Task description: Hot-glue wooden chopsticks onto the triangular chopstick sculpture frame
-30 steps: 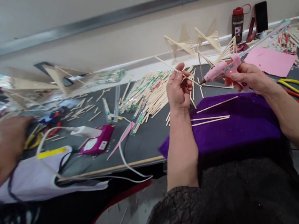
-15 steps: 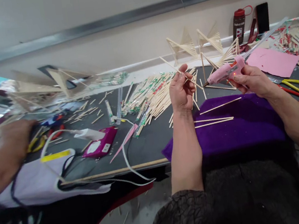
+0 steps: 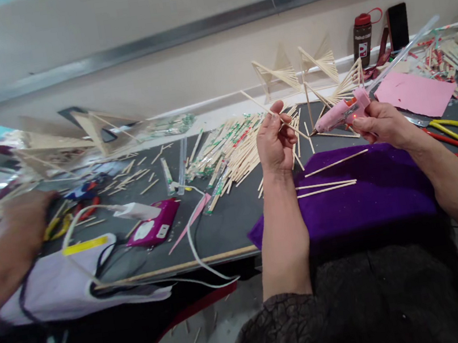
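My left hand (image 3: pixel 276 138) pinches a thin wooden stick (image 3: pixel 253 101) slanting down to the right. Its lower end meets the nozzle of a pink glue gun (image 3: pixel 338 114), which my right hand (image 3: pixel 383 122) grips; a small red light glows on it. Below both hands lies a purple cloth (image 3: pixel 366 197) with several loose sticks (image 3: pixel 337 163) on it. A pile of sticks (image 3: pixel 241 152), some in green-marked wrappers, is left of my left hand. Behind the glue gun stand fan-shaped stick structures (image 3: pixel 283 74).
Scissors (image 3: pixel 455 129) and pink paper (image 3: pixel 415 93) lie right; a bottle (image 3: pixel 363 39) and phone (image 3: pixel 398 28) stand behind. Left are a magenta power box (image 3: pixel 155 224), a white cable (image 3: pixel 193 240), pliers (image 3: pixel 57 226) and another person's arm (image 3: pixel 10 238).
The glue gun's nozzle has moved slightly left and down to the end of the stick. The view has shifted a little. My left hand keeps its hold.
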Demonstrator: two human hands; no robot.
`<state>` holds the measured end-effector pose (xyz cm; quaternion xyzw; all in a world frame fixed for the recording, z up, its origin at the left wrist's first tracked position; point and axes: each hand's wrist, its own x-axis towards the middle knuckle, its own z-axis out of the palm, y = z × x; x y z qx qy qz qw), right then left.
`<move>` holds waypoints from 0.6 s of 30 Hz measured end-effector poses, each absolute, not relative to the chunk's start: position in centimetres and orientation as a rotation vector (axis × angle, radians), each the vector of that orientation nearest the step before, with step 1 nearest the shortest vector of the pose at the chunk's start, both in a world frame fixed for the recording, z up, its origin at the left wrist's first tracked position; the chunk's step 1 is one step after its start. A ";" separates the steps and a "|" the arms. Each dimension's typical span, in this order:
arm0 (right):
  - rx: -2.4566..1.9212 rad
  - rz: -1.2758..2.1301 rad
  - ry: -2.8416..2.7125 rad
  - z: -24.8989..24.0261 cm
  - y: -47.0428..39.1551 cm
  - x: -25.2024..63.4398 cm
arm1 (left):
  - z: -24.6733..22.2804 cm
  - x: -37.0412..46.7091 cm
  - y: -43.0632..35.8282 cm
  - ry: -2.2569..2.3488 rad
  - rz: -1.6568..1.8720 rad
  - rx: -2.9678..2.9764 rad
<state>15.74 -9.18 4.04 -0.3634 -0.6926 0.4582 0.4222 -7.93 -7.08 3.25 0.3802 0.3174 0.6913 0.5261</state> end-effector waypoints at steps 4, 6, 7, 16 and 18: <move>-0.901 1.164 -1.727 4.1 -9.4 15.6 | 3.2 -8.0 -7.0 0.767 1.648 0.949; -0.887 1.179 -1.719 4.1 -9.4 15.5 | 3.2 -8.0 -7.1 0.763 1.648 0.956; -0.881 1.186 -1.714 4.1 -9.4 15.5 | 3.2 -8.0 -7.1 0.761 1.649 0.952; -0.857 1.201 -1.701 3.8 -9.1 15.6 | 3.4 -7.8 -7.3 0.780 1.649 0.904; -0.840 1.222 -1.693 3.9 -9.2 15.4 | 3.4 -7.8 -7.3 0.774 1.648 0.922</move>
